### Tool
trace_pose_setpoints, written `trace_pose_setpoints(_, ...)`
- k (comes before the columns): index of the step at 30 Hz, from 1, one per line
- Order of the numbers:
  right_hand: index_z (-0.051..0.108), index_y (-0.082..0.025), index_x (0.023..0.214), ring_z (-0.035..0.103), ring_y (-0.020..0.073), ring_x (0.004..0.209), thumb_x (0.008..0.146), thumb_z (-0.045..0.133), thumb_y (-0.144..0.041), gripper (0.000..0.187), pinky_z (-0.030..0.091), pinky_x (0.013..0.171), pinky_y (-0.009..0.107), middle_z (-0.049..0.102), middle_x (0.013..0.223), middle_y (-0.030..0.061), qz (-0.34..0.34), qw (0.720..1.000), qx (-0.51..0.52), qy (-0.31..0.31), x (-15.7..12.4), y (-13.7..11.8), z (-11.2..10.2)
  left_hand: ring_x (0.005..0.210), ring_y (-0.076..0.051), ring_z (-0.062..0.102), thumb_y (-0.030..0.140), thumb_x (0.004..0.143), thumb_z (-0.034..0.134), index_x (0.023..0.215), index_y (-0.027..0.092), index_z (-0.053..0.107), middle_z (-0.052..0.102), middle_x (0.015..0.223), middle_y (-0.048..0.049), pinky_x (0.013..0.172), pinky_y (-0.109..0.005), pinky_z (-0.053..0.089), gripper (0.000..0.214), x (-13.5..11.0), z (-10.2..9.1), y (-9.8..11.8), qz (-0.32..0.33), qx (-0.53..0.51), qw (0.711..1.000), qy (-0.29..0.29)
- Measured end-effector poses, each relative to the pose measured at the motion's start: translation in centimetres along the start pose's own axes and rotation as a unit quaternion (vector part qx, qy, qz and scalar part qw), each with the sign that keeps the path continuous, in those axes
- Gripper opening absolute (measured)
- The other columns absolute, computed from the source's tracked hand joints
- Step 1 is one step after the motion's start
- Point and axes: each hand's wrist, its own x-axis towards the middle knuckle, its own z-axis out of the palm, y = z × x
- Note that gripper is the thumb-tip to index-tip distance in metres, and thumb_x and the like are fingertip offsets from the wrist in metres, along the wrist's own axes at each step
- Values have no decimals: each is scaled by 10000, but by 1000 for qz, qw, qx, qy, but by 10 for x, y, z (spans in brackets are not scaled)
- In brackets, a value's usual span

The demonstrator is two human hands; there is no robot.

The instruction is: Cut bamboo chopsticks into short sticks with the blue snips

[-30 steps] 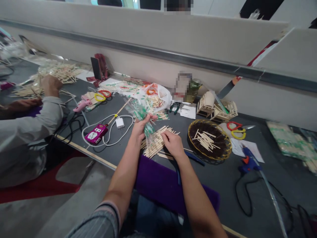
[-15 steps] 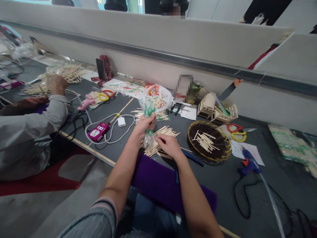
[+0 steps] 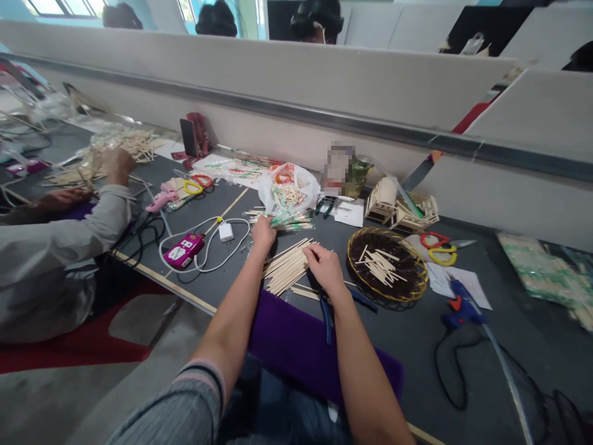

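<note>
My left hand point(image 3: 264, 233) is closed at the far left of the stick pile, with green-printed clear plastic wrappers point(image 3: 283, 218) at its fingers. The wrappers lie low over a heap of wrapped sticks point(image 3: 303, 224). Bare wooden sticks point(image 3: 287, 267) are spread in a loose pile between my hands. My right hand point(image 3: 327, 267) has its fingers curled together at the pile's right end; what they pinch, if anything, is hidden. Below that hand lie blue-handled pliers point(image 3: 326, 312), partly covered by my wrist.
Right of my hands stands a yellow-rimmed basket point(image 3: 354, 272) with short sticks point(image 3: 382, 266). Beyond it are scissors point(image 3: 440, 248) and a blue glue gun point(image 3: 463, 309) with its cord. A white plastic bag point(image 3: 266, 193) stands behind. At left, a co-worker's sleeve point(image 3: 102, 213) reaches over the table.
My left hand has lowered the upright bunch of wrappers away from the pile, to the far left. The bare sticks and pliers show more. My right hand stays close to the pile.
</note>
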Motion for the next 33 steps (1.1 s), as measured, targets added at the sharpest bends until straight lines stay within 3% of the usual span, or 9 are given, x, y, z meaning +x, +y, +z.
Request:
trace_pose_setpoints(3, 687, -232, 843, 606, 159, 672, 922, 446, -357, 283, 365, 644, 230, 701, 756, 16, -1, 1000, 0, 4, 0, 0, 0, 997, -257, 598, 232, 776, 626, 899, 178, 706, 637, 1060, -114, 822, -313, 429, 157, 1, -4, 0, 8, -51, 998, 45)
trace_pose_setpoints(6, 692, -231, 846, 607, 157, 660, 921, 448, -353, 282, 364, 637, 230, 705, 757, 18, 2, 1000, 2, 10, 0, 1, 0, 886, -220, 603, 217, 737, 660, 871, 166, 689, 662, 923, -68, 771, -296, 430, 147, 1, -13, 5, 12, -195, 975, 109)
trace_pose_setpoints(9, 694, -237, 861, 611, 159, 661, 923, 443, -361, 286, 368, 636, 231, 711, 767, 16, 3, 1000, 2, 6, 0, 2, 0, 654, -147, 560, 255, 702, 704, 820, 150, 669, 629, 710, -14, 615, -244, 404, 162, -4, -22, 15, 14, -425, 896, 128)
trace_pose_setpoints(13, 692, -241, 871, 633, 172, 722, 927, 438, -355, 284, 381, 665, 240, 721, 812, 20, -4, 1000, -5, -3, 0, 3, 1, 438, -49, 386, 375, 662, 756, 832, 135, 683, 601, 638, -2, 427, -199, 261, 304, -20, -26, 25, 10, -636, 771, 43)
trace_pose_setpoints(16, 689, -245, 866, 633, 174, 721, 929, 435, -355, 284, 381, 664, 243, 721, 807, 19, -4, 1000, -18, -8, 0, 4, 2, 439, -34, 391, 446, 629, 775, 842, 122, 700, 613, 649, -14, 390, -180, 228, 396, -31, -21, 26, 3, -676, 737, -6)
trace_pose_setpoints(22, 687, -238, 871, 634, 178, 721, 925, 435, -349, 280, 382, 666, 244, 716, 795, 24, 0, 1000, -25, -6, 0, 7, 4, 401, -33, 410, 407, 605, 792, 726, 116, 666, 586, 562, 0, 357, -169, 209, 340, -29, -7, 16, -42, -640, 766, -51)
trace_pose_setpoints(27, 687, -236, 851, 614, 165, 684, 919, 432, -351, 288, 377, 651, 240, 707, 773, 22, -5, 1000, -18, 0, 0, 8, 4, 414, -68, 475, 391, 605, 790, 728, 112, 669, 633, 583, -35, 353, -177, 213, 328, -24, 6, 11, -43, -605, 792, -73)
trace_pose_setpoints(33, 697, -218, 845, 579, 147, 628, 897, 454, -413, 316, 405, 629, 241, 667, 694, 13, 12, 998, 53, 42, 0, 9, 4, 324, -45, 335, 401, 620, 756, 684, 119, 664, 579, 469, 1, 354, -202, 213, 303, -23, 22, 7, -31, -538, 839, -74)
